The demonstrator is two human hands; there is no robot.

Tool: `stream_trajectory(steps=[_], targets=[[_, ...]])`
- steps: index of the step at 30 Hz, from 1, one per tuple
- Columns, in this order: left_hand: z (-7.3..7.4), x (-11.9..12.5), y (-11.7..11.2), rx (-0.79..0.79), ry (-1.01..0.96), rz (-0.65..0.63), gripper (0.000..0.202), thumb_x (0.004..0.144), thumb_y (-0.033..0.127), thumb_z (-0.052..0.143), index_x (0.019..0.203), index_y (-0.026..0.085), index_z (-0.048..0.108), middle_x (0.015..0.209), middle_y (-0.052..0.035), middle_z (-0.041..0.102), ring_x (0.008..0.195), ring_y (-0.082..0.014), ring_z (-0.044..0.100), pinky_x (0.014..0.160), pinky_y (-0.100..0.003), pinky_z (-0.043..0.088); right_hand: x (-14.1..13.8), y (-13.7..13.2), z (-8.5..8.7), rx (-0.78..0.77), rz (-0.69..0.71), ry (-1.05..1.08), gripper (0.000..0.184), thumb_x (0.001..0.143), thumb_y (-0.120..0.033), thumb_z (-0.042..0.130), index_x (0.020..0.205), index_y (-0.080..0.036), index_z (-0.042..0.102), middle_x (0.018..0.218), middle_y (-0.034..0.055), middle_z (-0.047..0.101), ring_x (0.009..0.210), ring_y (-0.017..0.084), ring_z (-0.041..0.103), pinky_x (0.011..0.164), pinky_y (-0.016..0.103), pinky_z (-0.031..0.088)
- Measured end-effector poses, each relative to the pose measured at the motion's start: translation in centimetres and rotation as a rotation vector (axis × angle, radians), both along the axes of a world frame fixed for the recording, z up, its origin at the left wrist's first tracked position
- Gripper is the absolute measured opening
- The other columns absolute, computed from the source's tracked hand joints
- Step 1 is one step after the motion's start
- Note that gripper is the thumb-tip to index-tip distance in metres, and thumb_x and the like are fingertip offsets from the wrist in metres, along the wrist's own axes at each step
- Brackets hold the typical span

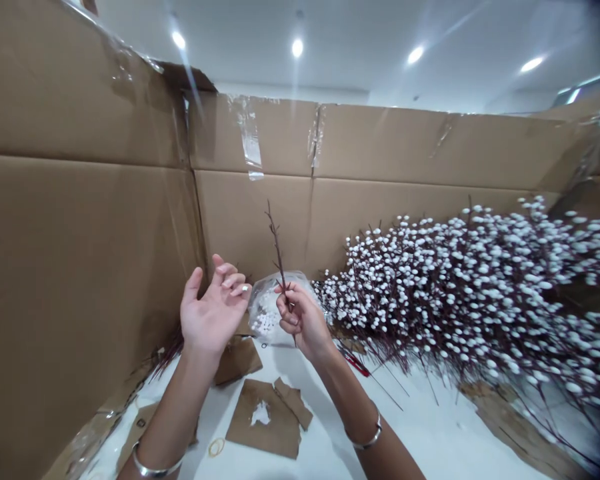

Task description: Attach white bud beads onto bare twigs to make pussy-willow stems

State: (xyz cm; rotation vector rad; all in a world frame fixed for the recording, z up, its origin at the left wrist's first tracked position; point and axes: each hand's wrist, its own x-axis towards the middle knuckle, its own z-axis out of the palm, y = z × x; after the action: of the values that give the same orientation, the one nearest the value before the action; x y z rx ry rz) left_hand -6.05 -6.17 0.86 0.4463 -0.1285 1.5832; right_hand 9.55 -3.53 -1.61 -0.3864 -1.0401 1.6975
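A thin brown artificial twig [277,250] stands upright in my right hand [303,319], whose fingers are pinched round its lower part. No white berries show on this twig. To its left, my left hand [216,307] is raised with the palm up and the fingers apart and loosely curled; nothing can be seen in it. Behind the hands sits a clear plastic bag [267,313] with small white berries in it. Below them, a piece of cardboard [245,430] carries a white, glue-like patch [261,413] on the white table [325,427].
A large heap of white-berry stems [445,287] fills the right side. Tall cardboard walls [80,233] enclose the table at left and back. A red-handled tool [357,365] lies near my right forearm. A yellowish rubber band [215,447] and cardboard scraps [237,360] lie in front.
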Motion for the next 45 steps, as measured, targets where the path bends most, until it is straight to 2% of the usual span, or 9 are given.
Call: stream_trajectory(steps=[7,13,16,20,23,28,35,39,45], targets=[[0.4,-0.1,0.9,-0.021,-0.042,-0.033,0.020,0.095,0.029,0.042,0.101,0.020,0.059,0.077,-0.0017,0.058,0.064,-0.0112,0.055,0.061,-0.025,0.046,0.7,-0.3,0.8,0.033,0.028,-0.019,0.016,0.083,-0.031,0.063,0.090,-0.018,0.060,0.060,-0.0060,0.048,0.041,0.002,0.019,0.036,0.015,0.008],[0.5,-1.4,0.7,0.017,-0.053,-0.019,0.016,0.093,0.024,0.044,0.103,0.022,0.057,0.077,-0.0011,0.060,0.064,-0.0116,0.056,0.061,-0.025,0.047,1.5,-0.3,1.0,-0.100,0.249,-0.003,0.012,0.079,-0.026,0.061,0.079,-0.014,0.061,0.053,-0.0073,0.034,0.045,0.005,0.013,0.038,0.016,0.010],[0.6,-1.4,0.6,0.009,-0.036,0.004,0.015,0.093,0.023,0.045,0.102,0.023,0.057,0.076,-0.0008,0.060,0.063,-0.0115,0.057,0.061,-0.025,0.047,1.7,-0.2,1.0,-0.133,0.328,0.034,0.011,0.080,-0.025,0.058,0.084,-0.015,0.060,0.053,-0.0081,0.029,0.046,0.006,0.011,0.039,0.016,0.010],[0.7,-1.0,0.7,-0.015,-0.026,0.005,0.016,0.093,0.022,0.043,0.100,0.022,0.057,0.074,-0.0012,0.058,0.061,-0.0119,0.056,0.059,-0.026,0.046,1.5,-0.1,1.1,-0.145,0.355,0.049,0.013,0.079,-0.023,0.057,0.090,-0.017,0.058,0.054,-0.0086,0.030,0.045,0.006,0.009,0.038,0.016,0.008],[0.7,-0.8,0.8,-0.020,-0.026,0.000,0.017,0.093,0.022,0.042,0.099,0.022,0.058,0.074,-0.0013,0.057,0.060,-0.0119,0.055,0.058,-0.026,0.046,1.2,-0.3,1.1,-0.108,0.285,0.029,0.012,0.079,-0.024,0.058,0.087,-0.016,0.058,0.054,-0.0084,0.032,0.044,0.005,0.011,0.038,0.016,0.008],[0.5,-0.7,0.9,-0.039,-0.051,-0.024,0.017,0.092,0.022,0.042,0.098,0.020,0.058,0.073,-0.0013,0.056,0.061,-0.0118,0.054,0.057,-0.025,0.045,0.8,-0.9,1.0,0.012,0.021,-0.068,0.012,0.081,-0.026,0.056,0.090,-0.018,0.055,0.052,-0.0078,0.042,0.043,0.004,0.013,0.039,0.017,0.007],[0.5,-0.6,0.7,-0.005,-0.032,-0.022,0.016,0.092,0.021,0.044,0.098,0.022,0.058,0.073,-0.0010,0.057,0.062,-0.0117,0.055,0.058,-0.025,0.045,0.3,-1.7,0.9,0.182,-0.229,-0.184,0.012,0.086,-0.030,0.053,0.091,-0.020,0.050,0.057,-0.0049,0.054,0.046,0.007,0.028,0.044,0.019,0.018],[0.5,-0.6,0.6,0.016,-0.058,-0.043,0.015,0.091,0.019,0.045,0.100,0.021,0.057,0.074,-0.0007,0.057,0.062,-0.0118,0.055,0.059,-0.025,0.045,0.2,-1.9,1.0,0.238,-0.270,-0.206,0.013,0.089,-0.032,0.053,0.095,-0.021,0.050,0.061,-0.0041,0.058,0.047,0.007,0.030,0.045,0.020,0.020],[0.6,-0.5,0.6,0.017,-0.080,-0.064,0.016,0.089,0.016,0.045,0.100,0.020,0.055,0.074,-0.0004,0.057,0.063,-0.0122,0.052,0.060,-0.026,0.044,0.6,-1.8,1.2,0.258,-0.221,-0.181,0.020,0.088,-0.035,0.060,0.096,-0.021,0.047,0.058,-0.0082,0.052,0.045,0.005,0.029,0.042,0.019,0.017]])
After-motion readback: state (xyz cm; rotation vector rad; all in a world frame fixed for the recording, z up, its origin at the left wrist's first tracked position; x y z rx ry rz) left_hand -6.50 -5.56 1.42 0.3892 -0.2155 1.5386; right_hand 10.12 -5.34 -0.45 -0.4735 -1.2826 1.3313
